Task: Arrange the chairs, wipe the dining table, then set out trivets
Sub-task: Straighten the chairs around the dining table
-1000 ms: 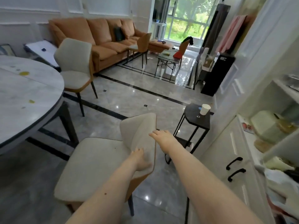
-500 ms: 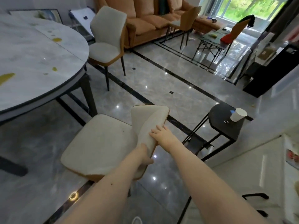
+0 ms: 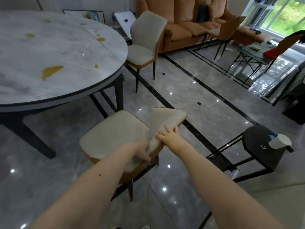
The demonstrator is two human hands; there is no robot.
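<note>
Here, two hands (image 3: 142, 152) (image 3: 168, 136) on one chair (image 3: 115, 133).

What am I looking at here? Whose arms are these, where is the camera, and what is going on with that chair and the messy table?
There is no machine here: a person wears a wide-angle camera on the head, so you look forward and down along their own bare arms. Both hands hold the backrest of a pale cushioned chair: the left hand grips its lower edge, and the right hand lies over its top edge. To the left stands a round marble dining table with yellow spills on it, not yet wiped. A second chair stands at the table's far side. To the right, a small black side table carries a paper cup.
</note>
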